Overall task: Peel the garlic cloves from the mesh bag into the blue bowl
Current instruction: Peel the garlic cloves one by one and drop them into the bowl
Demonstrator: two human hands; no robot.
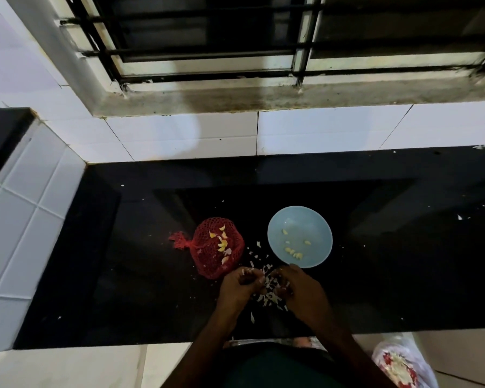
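Observation:
A red mesh bag [216, 246] lies on the black counter with several unpeeled garlic cloves [222, 243] showing on it. To its right stands the blue bowl [317, 219], holding several peeled cloves [294, 254]. Just in front of both, my left hand [240, 285] and my right hand [300, 289] meet with curled fingers over a heap of white garlic skins [269, 296]. A pale bit shows at my left fingertips; the clove between the hands is mostly hidden.
The black counter [140, 261] ends at a white tiled wall behind and on the left. Loose skin flakes are scattered to the right. A plastic bag [401, 365] sits on the floor at lower right, beyond the counter's front edge.

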